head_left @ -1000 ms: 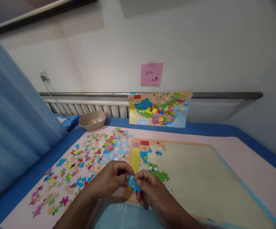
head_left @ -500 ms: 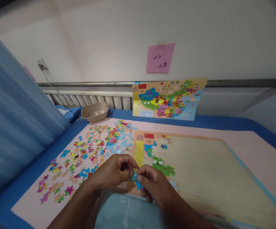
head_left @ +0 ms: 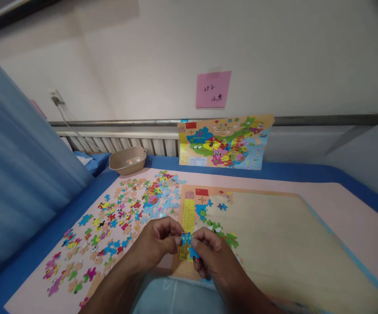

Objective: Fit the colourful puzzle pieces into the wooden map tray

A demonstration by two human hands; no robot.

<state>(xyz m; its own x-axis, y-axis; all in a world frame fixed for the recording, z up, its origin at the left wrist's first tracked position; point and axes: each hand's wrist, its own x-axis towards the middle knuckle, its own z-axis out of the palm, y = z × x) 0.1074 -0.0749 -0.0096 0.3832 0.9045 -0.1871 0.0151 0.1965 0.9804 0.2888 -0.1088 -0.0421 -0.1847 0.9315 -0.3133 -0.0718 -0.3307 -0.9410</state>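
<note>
Blue jigsaw puzzle pieces with pale lettering [head_left: 186, 238] are held up between my two hands, above the lower left part of the puzzle board [head_left: 290, 235]. My left hand [head_left: 158, 240] pinches them from the left with thumb and index finger. From the other side my right hand [head_left: 212, 253] grips them, its fingers curled and partly hiding the lower piece. I cannot tell whether the pieces are locked together. On the board, a yellow text strip [head_left: 189, 213], a red flag section [head_left: 202, 192] and a green section [head_left: 229, 240] are laid. One loose blue piece [head_left: 222, 206] lies on the bare part.
Many loose puzzle pieces [head_left: 112, 246] spread over the pink sheet [head_left: 32, 279] on the left. A beige basket [head_left: 128, 160] stands behind them. The printed map picture [head_left: 224, 141] leans at the back below a metal rail [head_left: 126, 123]. A blue curtain [head_left: 22, 165] hangs at left.
The view has tilted up slightly. The blue pieces between my hands have turned so that their lettering now faces the camera; both hands keep their pinch.
</note>
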